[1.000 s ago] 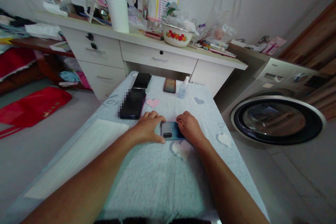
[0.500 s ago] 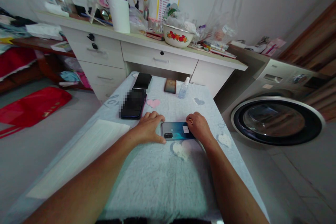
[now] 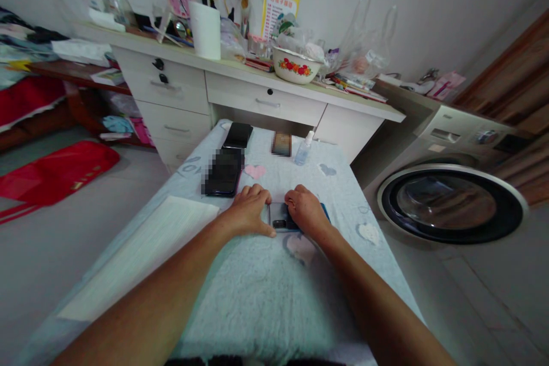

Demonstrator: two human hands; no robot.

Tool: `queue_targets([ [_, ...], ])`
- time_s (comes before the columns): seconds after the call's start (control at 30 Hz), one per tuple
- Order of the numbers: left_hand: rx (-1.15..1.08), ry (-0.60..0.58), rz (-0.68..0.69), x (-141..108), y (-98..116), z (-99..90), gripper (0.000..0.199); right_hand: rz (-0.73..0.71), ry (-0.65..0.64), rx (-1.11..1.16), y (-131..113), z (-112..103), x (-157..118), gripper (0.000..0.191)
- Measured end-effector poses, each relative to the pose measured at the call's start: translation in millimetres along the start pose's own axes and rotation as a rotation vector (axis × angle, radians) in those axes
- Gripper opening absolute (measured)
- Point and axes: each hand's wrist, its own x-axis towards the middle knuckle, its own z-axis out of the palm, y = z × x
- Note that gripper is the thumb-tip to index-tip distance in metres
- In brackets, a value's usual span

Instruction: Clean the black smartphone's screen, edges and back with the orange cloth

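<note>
A blue-grey smartphone lies back up on the cloth-covered table, its camera block toward the left. My left hand braces the phone's left end, thumb at the near corner and fingers at the far corner. My right hand is closed, its curled fingers pressed on the middle of the phone's back. Whatever those fingers may pinch is hidden. Only a blue corner of the phone shows beyond the right hand.
Beyond the hands are a clear spray bottle, a small pixelated brown item and two dark devices, a nearer one and a farther one. A white sheet lies left. A washing machine stands right.
My right hand has slid left along the phone's back, from its right end to the middle. My left hand keeps its place at the left end. The view has shifted slightly.
</note>
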Motion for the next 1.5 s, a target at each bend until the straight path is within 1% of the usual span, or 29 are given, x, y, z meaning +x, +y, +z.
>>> queue_targets([
  [0.17, -0.001, 0.007, -0.005, 0.6, -0.9, 2.5, 0.070, -0.025, -0.044, 0.030, -11.4, 2.6, 6.9, 0.022],
  [0.37, 0.028, 0.034, -0.036, 0.6, -1.9, 4.2, 0.083, -0.069, -0.020, 0.076, -21.7, 7.6, 11.8, 0.022],
  [0.5, 0.067, 0.026, -0.052, 1.0, -1.6, 4.6, 0.080, -0.124, -0.022, 0.111, -25.8, 9.0, 12.4, 0.024],
  [0.7, 0.120, 0.045, -0.072, 2.1, -2.2, 7.0, 0.081, -0.195, -0.018, 0.186, -23.5, 10.7, 12.4, 0.024],
  [0.93, 0.091, 0.042, -0.073, 1.2, -0.8, 5.0, 0.081, -0.273, -0.029, 0.284, -20.4, 5.9, 3.6, 0.022],
  [1.23, 0.070, 0.046, -0.079, 0.5, -0.7, 5.2, 0.082, -0.422, -0.127, 0.303, -17.3, -5.5, -4.5, 0.019],
  [1.33, 0.072, 0.041, -0.084, 0.0, 0.1, 4.1, 0.082, -0.404, -0.119, 0.293, -17.2, -5.1, -4.4, 0.019],
  [1.5, 0.089, 0.033, -0.082, 0.1, 0.5, 3.5, 0.081, -0.301, -0.056, 0.278, -18.4, 0.6, -0.7, 0.020],
])
